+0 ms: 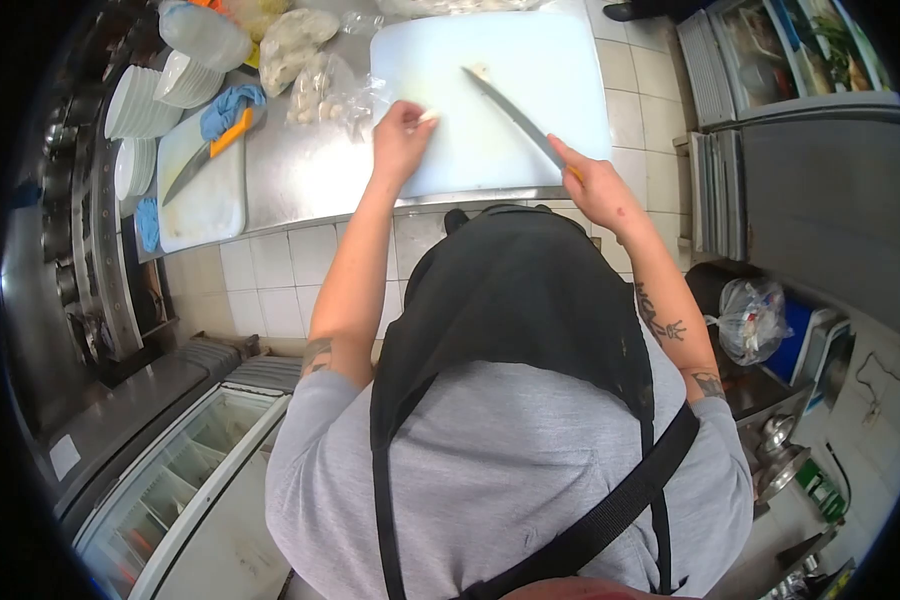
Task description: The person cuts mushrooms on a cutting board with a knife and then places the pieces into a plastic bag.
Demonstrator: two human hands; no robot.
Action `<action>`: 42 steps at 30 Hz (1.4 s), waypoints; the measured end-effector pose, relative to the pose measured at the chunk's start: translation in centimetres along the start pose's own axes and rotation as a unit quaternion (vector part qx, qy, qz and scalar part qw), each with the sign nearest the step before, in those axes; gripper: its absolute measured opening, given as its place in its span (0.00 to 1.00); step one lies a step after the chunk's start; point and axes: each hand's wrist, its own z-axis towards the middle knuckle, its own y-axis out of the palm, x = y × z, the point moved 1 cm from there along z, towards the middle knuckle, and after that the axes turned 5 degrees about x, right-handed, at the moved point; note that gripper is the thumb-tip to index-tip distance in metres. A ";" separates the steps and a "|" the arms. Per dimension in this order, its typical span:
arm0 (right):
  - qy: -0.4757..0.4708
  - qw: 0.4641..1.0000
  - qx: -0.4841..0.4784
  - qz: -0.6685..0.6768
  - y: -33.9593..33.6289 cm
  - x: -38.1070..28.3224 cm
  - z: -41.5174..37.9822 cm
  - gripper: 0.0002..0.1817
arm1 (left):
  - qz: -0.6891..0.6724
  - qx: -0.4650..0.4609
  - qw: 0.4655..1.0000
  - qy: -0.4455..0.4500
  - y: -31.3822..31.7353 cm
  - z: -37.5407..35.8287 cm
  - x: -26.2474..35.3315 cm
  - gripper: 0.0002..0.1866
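My right hand (602, 192) is closed around the orange handle of a long kitchen knife (515, 117). The blade points away and to the left over a large white cutting board (490, 165). By the knife's tip lies a small pale scrap (481, 70). At the board's left edge, my left hand (402, 140) pinches a small white piece (428, 117), too small to name surely. Just left of this hand, a clear plastic bag (322, 92) with several small whitish lumps rests on the steel counter (288, 172).
On the left, a second cutting board (205, 205) carries another orange-handled knife (210, 154) and a blue cloth (232, 110). Stacked white plates (135, 105) stand beyond it. Another bag of pale pieces (295, 45) sits farther back. An opened refrigerated cabinet (770, 55) is at the right.
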 end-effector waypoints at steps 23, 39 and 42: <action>-0.073 0.993 0.027 -0.083 0.3 -1.5 -2.2 0.33 | 0.015 0.010 0.985 0.170 6.9 2.7 2.9 0.05; -0.034 0.999 -0.023 -0.007 -0.1 0.4 -1.7 0.32 | 0.059 -0.024 0.989 0.135 6.9 2.5 2.6 0.06; -0.012 0.999 -0.032 -0.005 -1.6 0.3 -1.8 0.32 | 0.075 0.019 0.981 0.177 6.8 2.0 2.7 0.09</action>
